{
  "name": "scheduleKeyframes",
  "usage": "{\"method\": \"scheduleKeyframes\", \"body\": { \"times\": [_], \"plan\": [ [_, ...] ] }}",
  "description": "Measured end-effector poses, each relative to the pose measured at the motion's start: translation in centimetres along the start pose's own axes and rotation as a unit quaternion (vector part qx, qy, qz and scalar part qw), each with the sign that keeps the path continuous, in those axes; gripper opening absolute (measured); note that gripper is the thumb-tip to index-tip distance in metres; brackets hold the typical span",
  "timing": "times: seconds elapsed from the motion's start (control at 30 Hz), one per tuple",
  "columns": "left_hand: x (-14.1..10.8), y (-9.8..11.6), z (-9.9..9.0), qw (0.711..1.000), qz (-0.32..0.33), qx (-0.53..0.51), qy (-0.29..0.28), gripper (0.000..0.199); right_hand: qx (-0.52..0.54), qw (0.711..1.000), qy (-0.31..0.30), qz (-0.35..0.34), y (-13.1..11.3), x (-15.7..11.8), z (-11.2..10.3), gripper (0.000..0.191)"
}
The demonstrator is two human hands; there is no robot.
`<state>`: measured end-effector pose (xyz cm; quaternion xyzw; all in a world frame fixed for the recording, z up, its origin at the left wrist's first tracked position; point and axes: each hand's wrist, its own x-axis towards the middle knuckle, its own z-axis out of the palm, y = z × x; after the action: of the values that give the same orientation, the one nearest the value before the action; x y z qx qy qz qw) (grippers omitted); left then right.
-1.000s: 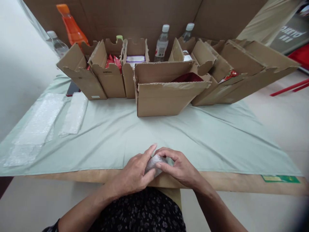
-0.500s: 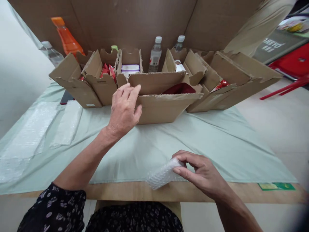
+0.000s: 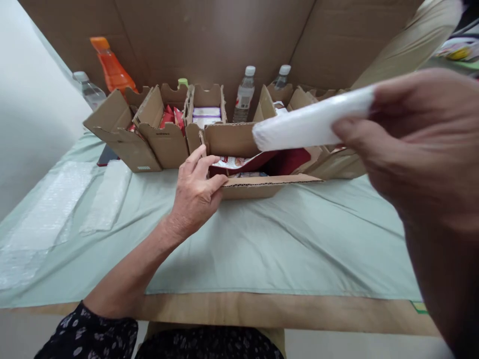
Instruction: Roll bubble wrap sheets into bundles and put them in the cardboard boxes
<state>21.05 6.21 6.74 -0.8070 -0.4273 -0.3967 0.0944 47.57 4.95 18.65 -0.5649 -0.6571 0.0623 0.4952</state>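
a pale green cloth covers the wooden table before us. our right hand has thumb and fingers clamped on one end of a white, roll-shaped bundle of plastic wrap, apparently leaving its other end free; we hold it raised, overlapping the open-topped brown cardboard box in our view. our left hand has its fingers spread at that box's left end, thumb by the front rim, perhaps steadying the opening; whether they grip, we cannot tell. inside shows dark red material. behind, narrow brown cardboard boxes stand openings up, probably for easy reach.
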Motion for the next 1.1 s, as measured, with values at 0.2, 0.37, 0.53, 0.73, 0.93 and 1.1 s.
{"method": "scheduleKeyframes", "body": {
  "times": [0.2, 0.37, 0.53, 0.73, 0.93, 1.1],
  "plan": [
    [-0.6, -0.3, 0.4, 0.999, 0.024, -0.01, 0.02, 0.015, -0.122, 0.977, -0.13, -0.116, -0.8, 2.9, 3.7, 0.027],
    [-1.0, -0.5, 1.0, 0.998, 0.029, -0.034, 0.042, 0.014, -0.126, 0.961, -0.171, -0.176, 0.7, 1.4, 2.1, 0.015],
    [-1.2, -0.7, 1.4, 0.998, 0.031, -0.046, 0.041, 0.015, -0.281, 0.924, -0.133, -0.222, 3.4, 0.7, 1.8, 0.016],
    [-1.1, -0.4, 1.5, 0.997, 0.037, -0.04, 0.06, 0.016, -0.288, 0.925, -0.213, -0.131, 4.7, 0.7, 3.5, 0.014],
    [-1.1, -0.4, 1.6, 0.996, 0.04, -0.039, 0.073, 0.016, -0.189, 0.948, -0.242, -0.083, 5.2, 0.9, 4.8, 0.01],
    [-1.2, -0.4, 1.8, 0.996, 0.03, -0.042, 0.067, 0.015, -0.199, 0.938, -0.283, -0.032, 5.9, 1.8, 5.7, 0.008]
  ]
}}
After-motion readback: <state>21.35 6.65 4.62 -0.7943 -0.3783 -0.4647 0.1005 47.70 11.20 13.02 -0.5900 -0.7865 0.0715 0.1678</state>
